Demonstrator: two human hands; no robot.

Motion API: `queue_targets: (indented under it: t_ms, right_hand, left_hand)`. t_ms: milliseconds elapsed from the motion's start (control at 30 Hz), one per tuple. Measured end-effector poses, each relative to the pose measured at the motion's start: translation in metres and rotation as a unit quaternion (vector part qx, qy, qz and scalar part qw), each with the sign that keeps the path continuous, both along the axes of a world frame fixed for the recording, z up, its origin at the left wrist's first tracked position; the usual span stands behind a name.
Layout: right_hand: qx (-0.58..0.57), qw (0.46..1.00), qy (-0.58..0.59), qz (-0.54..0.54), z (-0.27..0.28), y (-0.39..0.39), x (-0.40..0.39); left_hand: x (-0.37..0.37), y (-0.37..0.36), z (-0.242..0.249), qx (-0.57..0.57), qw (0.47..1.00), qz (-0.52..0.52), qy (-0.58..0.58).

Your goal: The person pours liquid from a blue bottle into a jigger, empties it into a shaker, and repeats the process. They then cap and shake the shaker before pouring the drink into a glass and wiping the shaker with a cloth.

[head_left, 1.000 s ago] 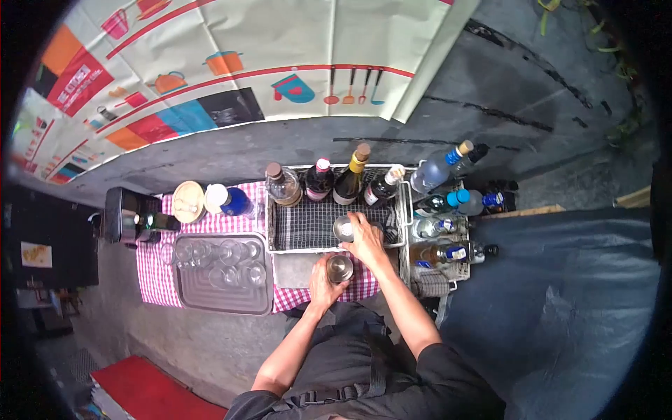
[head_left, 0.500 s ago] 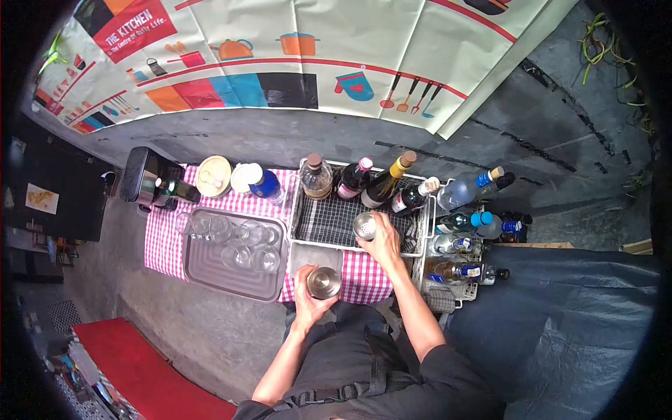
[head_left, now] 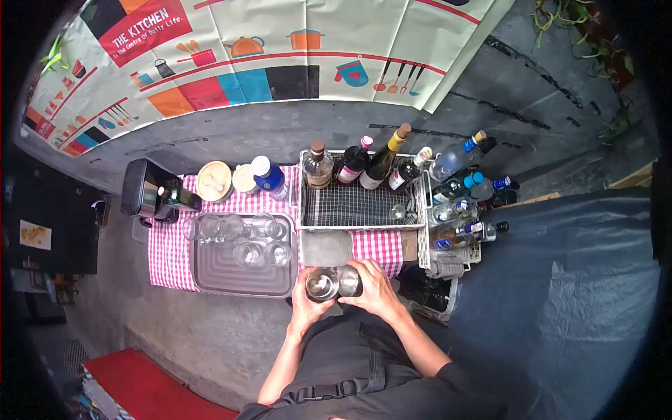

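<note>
My left hand (head_left: pixel 302 305) is wrapped round a metal shaker tin (head_left: pixel 321 285), its open mouth facing up. Close against its right side is a smaller metal shaker piece (head_left: pixel 349 281), tilted, gripped by the fingers of my right hand (head_left: pixel 376 292). Both pieces are in front of my body, just off the near table edge. Beyond them a wire basket (head_left: pixel 360 227) lined with a dark checked cloth holds several bottles along its back, among them a yellow-necked bottle (head_left: pixel 381 164), and a small clear glass (head_left: pixel 397 211).
On the left, a brown tray (head_left: pixel 210 276) carries several clear glasses (head_left: pixel 248 254). Behind it are a blue bottle with white cap (head_left: pixel 268 176) and a wooden-lidded container (head_left: pixel 214 182). More bottles (head_left: pixel 455 234) crowd a white rack at right, beside a dark tarp (head_left: pixel 553 301).
My right hand has come back from over the basket toward my body, bringing the smaller metal piece beside the tin. My left hand still holds the tin. The view has shifted slightly.
</note>
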State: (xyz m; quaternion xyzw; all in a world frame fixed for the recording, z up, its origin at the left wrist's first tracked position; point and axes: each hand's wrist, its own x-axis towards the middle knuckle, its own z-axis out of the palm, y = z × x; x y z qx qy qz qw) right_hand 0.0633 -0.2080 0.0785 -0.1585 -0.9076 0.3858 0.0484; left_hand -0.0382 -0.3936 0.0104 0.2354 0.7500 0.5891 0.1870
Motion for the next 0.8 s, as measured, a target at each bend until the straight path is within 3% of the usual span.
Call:
queue_targets:
  t_ms: [133,200,233,467,567,800]
  right_hand:
    - [-0.001,1.000,-0.026,-0.015,0.024,-0.030,-0.003]
    - [-0.070,0.997,-0.030,-0.012,0.027,-0.043,-0.007]
    - [-0.042,0.999,0.020,-0.013,0.030,-0.050,-0.009]
    - [0.039,0.998,0.050,0.003,0.049,-0.080,-0.019]
    - [-0.016,0.999,0.001,-0.036,0.049,-0.088,-0.016]
    - [0.028,0.998,0.053,0.001,0.062,-0.092,-0.014]
  left_hand:
    - [-0.006,-0.022,0.010,-0.007,0.997,-0.062,0.041]
    - [-0.012,-0.029,0.012,0.003,0.996,-0.085,0.032]
    - [-0.014,-0.032,0.015,0.000,0.994,-0.100,0.033]
    - [-0.020,-0.044,0.027,0.003,0.988,-0.149,0.042]
    - [-0.024,-0.050,0.030,0.003,0.987,-0.158,0.037]
    - [-0.025,-0.058,0.033,-0.022,0.979,-0.198,0.048]
